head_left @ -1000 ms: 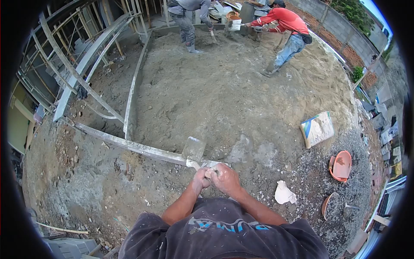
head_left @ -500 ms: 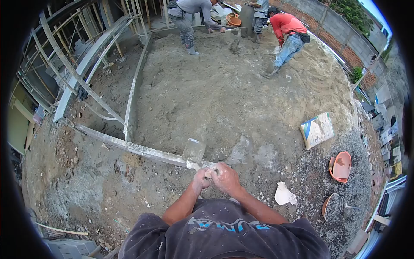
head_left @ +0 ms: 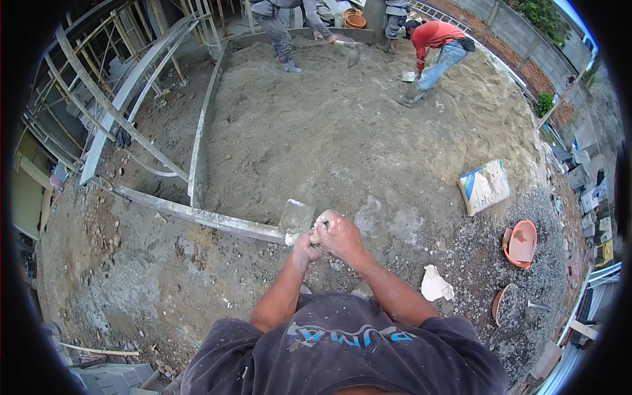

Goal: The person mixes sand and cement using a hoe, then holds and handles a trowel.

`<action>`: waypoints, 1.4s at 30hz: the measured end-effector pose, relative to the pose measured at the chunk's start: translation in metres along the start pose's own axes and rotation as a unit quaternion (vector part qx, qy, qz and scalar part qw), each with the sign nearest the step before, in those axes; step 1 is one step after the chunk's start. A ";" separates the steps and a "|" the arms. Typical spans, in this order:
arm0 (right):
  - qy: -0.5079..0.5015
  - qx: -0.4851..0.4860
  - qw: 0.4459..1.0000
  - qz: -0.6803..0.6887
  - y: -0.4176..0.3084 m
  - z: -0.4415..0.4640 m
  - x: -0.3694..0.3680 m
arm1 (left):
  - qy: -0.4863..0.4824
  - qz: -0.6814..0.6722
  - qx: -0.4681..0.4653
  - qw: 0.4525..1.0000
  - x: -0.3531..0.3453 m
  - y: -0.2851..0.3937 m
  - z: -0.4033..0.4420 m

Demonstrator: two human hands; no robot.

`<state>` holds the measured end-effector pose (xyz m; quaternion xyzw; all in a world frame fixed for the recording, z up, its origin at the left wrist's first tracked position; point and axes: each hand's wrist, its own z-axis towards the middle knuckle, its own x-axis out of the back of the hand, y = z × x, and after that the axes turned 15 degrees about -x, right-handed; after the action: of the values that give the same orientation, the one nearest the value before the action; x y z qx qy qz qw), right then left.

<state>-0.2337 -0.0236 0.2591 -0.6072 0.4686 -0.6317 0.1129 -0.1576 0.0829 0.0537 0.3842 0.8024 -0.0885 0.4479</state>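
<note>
Both of my hands are closed together at the near edge of the grey sandy ground. My left hand (head_left: 305, 251) sits lower, wrapped round the handle of a flat square-bladed shovel, whose blade (head_left: 297, 217) rests by the end of a long low concrete edge (head_left: 217, 221). Above and to the right, my right hand (head_left: 336, 232) grips the handle end, its knuckles whitened with dust. The two hands touch, and the fingers cover most of the handle.
Far off, a person in red (head_left: 438, 36) bends low, and a person in grey (head_left: 280, 20) holds a tool. A cement bag (head_left: 486, 187), an orange basin (head_left: 522, 244), torn paper (head_left: 436, 284) and a hammer-like tool (head_left: 538, 306) lie right. Curved frames (head_left: 118, 112) stand left.
My hands have moved slightly up and forward, with the right hand higher. The person in red has lowered a pale object to the ground. The person in grey has shifted the tool.
</note>
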 end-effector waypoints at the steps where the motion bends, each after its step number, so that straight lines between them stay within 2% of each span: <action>1: 0.003 0.002 1.000 0.002 0.001 0.002 -0.001 | -0.012 0.004 0.002 1.000 -0.001 0.001 -0.001; 3: 0.008 0.008 1.000 0.006 0.004 0.005 -0.005 | -0.035 0.010 0.005 0.999 -0.004 0.003 -0.006; 6: 0.015 0.012 1.000 -0.010 0.003 0.007 -0.005 | -0.014 -0.003 0.019 1.000 0.029 -0.001 0.030; 15: 0.034 0.006 0.999 0.000 0.000 0.005 -0.011 | 0.008 -0.013 0.016 1.000 0.029 0.000 0.029; 18: 0.042 0.009 0.999 0.000 0.002 0.007 -0.014 | -0.025 -0.043 0.043 0.998 0.040 0.002 0.037; 21: 0.040 -0.005 0.999 0.001 -0.001 0.008 -0.013 | 0.039 -0.016 0.012 0.999 0.013 0.003 0.021; 33: 0.053 -0.025 0.998 0.000 -0.014 0.002 -0.019 | 0.000 -0.003 0.014 1.000 0.024 0.009 0.022; 42: 0.068 0.011 0.998 0.006 -0.023 -0.007 -0.034 | -0.015 -0.016 0.058 0.998 0.024 0.023 0.009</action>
<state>-0.2216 0.0160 0.2546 -0.5586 0.4719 -0.6760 0.0910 -0.1433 0.1073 0.0337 0.3947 0.7955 -0.1476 0.4353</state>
